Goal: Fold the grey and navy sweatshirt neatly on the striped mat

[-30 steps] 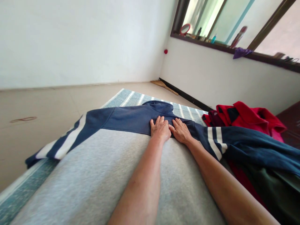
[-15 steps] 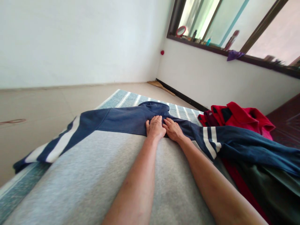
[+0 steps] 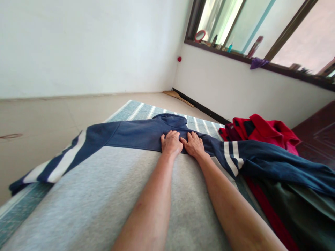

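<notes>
A grey sweatshirt (image 3: pixel 86 184) with a navy yoke, collar and sleeves lies spread out face-up or back-up; I cannot tell which. White stripes cross both sleeves. My left hand (image 3: pixel 171 143) rests on the navy part below the collar, fingers forward and slightly bent, pressing on the cloth. Beside it, my right hand (image 3: pixel 194 143) lies on the same navy cloth with its fingers spread. A small gap separates the two hands. Neither hand visibly grips the fabric.
Under the sweatshirt is a blue-and-white striped sheet (image 3: pixel 134 111). Folded red clothes (image 3: pixel 272 130) are stacked at the right, and a dark green garment (image 3: pixel 285 202) lies under the right sleeve. A broom (image 3: pixel 179 97) lies on the floor by the wall. Small items line the windowsill (image 3: pixel 235 55).
My right hand has slid a little to the right over the navy cloth, its fingers more spread, widening the gap between my hands. My left hand has stayed nearly in place. The view has shifted slightly.
</notes>
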Tool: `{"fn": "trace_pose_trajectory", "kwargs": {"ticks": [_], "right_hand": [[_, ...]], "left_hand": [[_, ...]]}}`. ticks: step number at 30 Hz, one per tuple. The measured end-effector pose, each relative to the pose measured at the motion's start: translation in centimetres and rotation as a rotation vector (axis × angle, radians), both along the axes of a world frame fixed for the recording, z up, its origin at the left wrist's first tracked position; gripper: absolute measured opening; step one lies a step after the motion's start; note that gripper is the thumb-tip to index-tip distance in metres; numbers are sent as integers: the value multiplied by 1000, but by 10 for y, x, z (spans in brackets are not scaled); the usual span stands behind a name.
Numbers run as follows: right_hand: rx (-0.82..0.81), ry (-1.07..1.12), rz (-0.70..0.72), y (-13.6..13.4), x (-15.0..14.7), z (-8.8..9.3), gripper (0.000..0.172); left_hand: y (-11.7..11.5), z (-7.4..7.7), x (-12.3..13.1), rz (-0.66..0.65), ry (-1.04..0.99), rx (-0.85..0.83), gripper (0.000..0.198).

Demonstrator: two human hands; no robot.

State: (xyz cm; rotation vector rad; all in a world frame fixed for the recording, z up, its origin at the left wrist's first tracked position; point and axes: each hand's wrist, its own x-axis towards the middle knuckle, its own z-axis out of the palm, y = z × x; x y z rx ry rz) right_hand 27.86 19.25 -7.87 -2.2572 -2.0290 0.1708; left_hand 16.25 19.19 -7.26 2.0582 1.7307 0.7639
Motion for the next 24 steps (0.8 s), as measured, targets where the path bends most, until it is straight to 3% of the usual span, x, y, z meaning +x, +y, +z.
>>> {"fn": "trace_pose_trajectory", "kwargs": {"ticks": [6, 13, 19, 24], "right_hand": [[60, -32, -24, -4, 4, -2, 67], [77, -35, -151, -4, 8, 0, 69], [149, -61, -27, -17, -12, 7, 50], [124, -39, -90, -20, -22, -1, 53]], "left_hand": [[2, -4, 1, -3, -8, 10, 40], [2, -1, 0, 5, -38, 2, 39], [4, -3, 0, 17, -55, 2, 40], [5, -6, -2, 18, -61, 22, 41]]}}
